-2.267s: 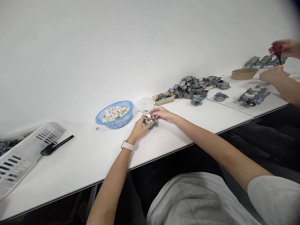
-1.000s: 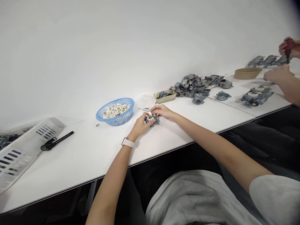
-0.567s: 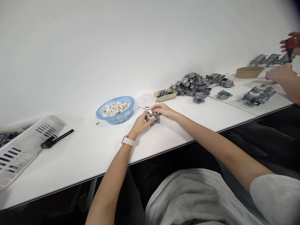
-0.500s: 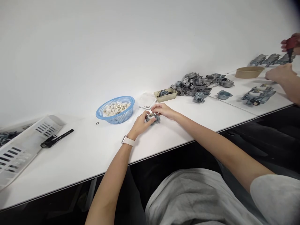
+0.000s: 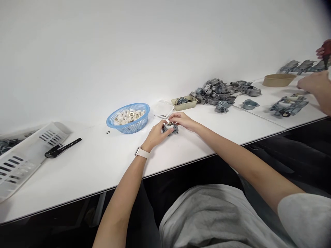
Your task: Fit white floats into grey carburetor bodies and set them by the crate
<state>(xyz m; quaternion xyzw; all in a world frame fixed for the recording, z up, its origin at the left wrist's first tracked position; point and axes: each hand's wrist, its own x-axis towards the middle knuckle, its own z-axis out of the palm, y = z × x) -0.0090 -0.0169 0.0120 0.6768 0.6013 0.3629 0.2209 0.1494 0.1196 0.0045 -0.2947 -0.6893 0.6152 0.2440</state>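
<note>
A small grey metal carburetor body [image 5: 176, 130] rests on the white table between my hands, with a white plastic float [image 5: 169, 126] on its top. My left hand [image 5: 156, 135], wearing a watch with a pale strap, grips the carburetor from the left, thumb across the near side of the float. From the right and behind, my right hand [image 5: 183, 120] reaches over with its fingertips pinched at the top of the carburetor, beside the brass-coloured part there. Whatever small piece those fingertips hold is too small to make out.
A blue basket [image 5: 129, 129] of white floats stands left of my hands. Behind them are a clear lid [image 5: 162, 109] and a beige tray [image 5: 184, 105]. Metal parts [image 5: 217, 90] are heaped right. Far right, a co-worker's hand [image 5: 312, 82] works near a red-handled tool [image 5: 327, 50].
The view has shifted slightly. Both my hands stay at the carburetor, with only small finger movement. The co-worker's hands stay at the far right edge.
</note>
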